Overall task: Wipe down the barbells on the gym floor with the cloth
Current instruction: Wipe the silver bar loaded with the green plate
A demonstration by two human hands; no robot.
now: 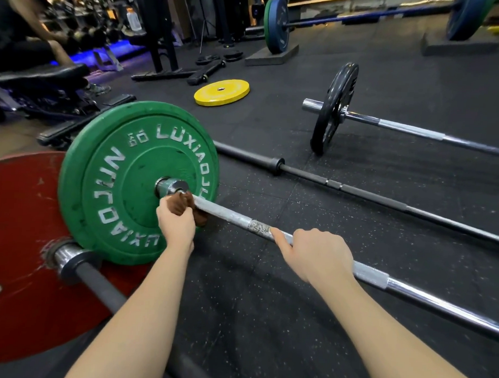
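Note:
A silver barbell [230, 215] with a green plate [113, 167] lies across the black floor. My left hand [175, 224] grips a brown cloth [185, 203] wrapped around the bar right beside the plate's collar. My right hand [316, 254] is closed over the same bar further right, index finger stretched along it. A dark barbell [98, 282] with a red plate [20, 237] lies nearest me. A bare black bar [341, 186] and a chrome bar [414, 129] with a black plate [334, 107] lie beyond.
A yellow plate [222, 92] lies flat on the floor behind. A loaded barbell with a blue and green plate [276, 24] rests on blocks at the back. A bench [40, 79] with a seated person stands at the left, near rack legs [163, 44].

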